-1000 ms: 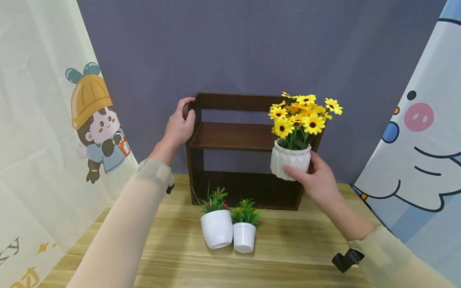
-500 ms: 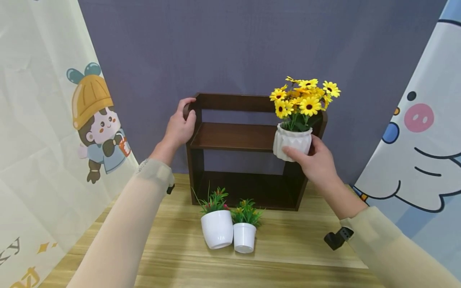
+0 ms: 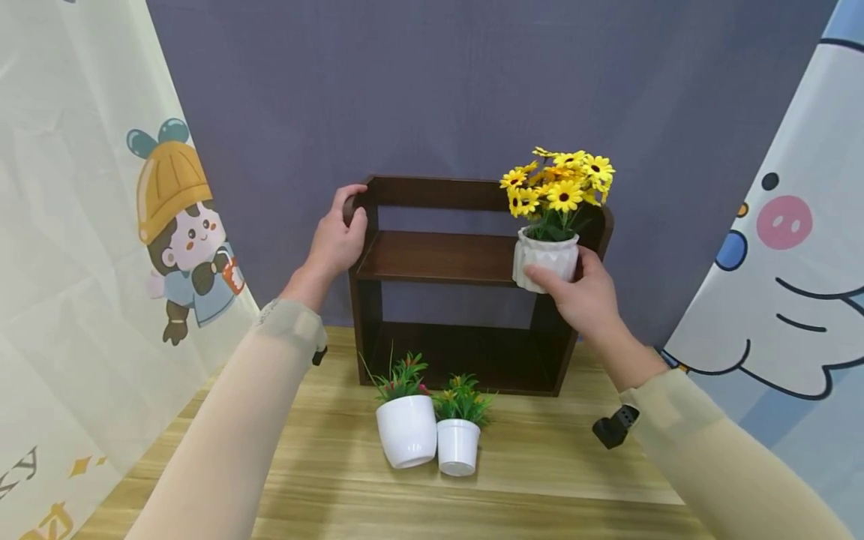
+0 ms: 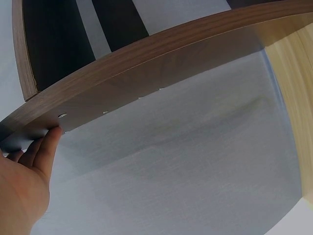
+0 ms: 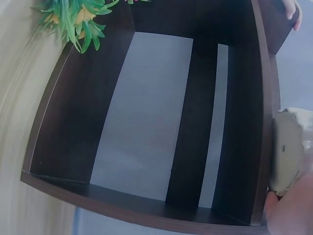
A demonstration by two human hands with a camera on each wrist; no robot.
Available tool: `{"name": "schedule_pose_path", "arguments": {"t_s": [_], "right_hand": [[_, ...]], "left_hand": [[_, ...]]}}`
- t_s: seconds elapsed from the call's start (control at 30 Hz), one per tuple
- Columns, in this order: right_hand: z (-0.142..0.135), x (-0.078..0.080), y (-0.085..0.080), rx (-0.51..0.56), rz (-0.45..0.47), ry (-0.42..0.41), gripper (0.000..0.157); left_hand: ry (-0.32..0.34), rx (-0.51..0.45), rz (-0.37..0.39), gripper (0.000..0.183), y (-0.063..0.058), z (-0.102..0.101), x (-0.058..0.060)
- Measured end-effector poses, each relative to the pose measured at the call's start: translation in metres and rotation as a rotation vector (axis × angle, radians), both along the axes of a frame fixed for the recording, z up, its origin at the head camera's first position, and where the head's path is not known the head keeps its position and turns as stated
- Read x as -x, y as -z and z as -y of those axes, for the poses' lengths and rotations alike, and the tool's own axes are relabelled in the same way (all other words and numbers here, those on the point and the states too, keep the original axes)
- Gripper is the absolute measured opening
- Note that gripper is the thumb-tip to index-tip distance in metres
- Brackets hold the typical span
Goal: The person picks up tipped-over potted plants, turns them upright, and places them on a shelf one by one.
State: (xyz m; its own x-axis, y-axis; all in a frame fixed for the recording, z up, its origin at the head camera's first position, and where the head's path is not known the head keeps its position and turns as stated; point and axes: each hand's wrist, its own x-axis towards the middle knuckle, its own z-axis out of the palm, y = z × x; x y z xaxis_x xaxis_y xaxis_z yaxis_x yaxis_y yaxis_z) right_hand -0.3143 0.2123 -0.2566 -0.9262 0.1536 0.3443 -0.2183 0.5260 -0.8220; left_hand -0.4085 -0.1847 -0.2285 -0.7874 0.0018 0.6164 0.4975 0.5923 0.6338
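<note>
While left hand stays curled over top left corner of dark wooden shelf, right hand grasps white ribbed pot of yellow flowers, fingers wrapped round its front. Pot now at right end of middle board, base at board's front edge; a second ago it hung lower, in front of shelf's right side. Whether base rests fully on board: cannot tell. Two small white potted plants unmoved on wooden table.
</note>
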Motion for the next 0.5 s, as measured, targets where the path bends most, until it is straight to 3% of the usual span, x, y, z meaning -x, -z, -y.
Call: {"name": "schedule_pose_path", "arguments": {"t_s": [0.27, 0.5], "right_hand": [[0.007, 0.007, 0.003, -0.003, -0.037, 0.026, 0.107], [0.013, 0.010, 0.007, 0.014, -0.019, 0.097, 0.108]], "left_hand": [[-0.015, 0.011, 0.012, 0.050, 0.002, 0.001, 0.000], [-0.015, 0.009, 0.009, 0.049, 0.001, -0.001, 0.000]]}}
